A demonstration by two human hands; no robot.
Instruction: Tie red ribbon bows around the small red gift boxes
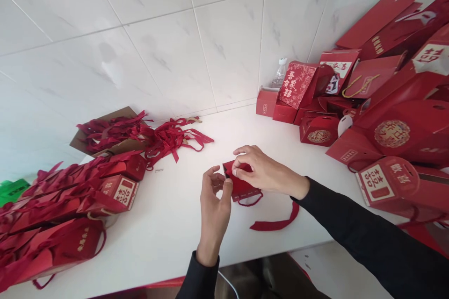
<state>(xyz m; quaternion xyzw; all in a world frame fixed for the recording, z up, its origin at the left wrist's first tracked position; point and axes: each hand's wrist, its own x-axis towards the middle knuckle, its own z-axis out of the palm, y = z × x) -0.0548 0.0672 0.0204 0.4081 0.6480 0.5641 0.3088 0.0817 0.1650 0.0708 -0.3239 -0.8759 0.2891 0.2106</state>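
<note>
Left hand [215,202] half-curled beside red gift box [242,192]; right hand [260,169] bent over its open rim; either grasp: cannot tell; tabletop [168,229] spreads left of fingers.

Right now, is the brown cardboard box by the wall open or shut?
Open: no lid covers the brown cardboard box, and a heap of red ribbons shows inside it.

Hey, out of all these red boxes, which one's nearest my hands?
The box by itself mid-table, at your left hand and right hand, with a loose ribbon on its near side. The others form a left group and a right group.
</note>
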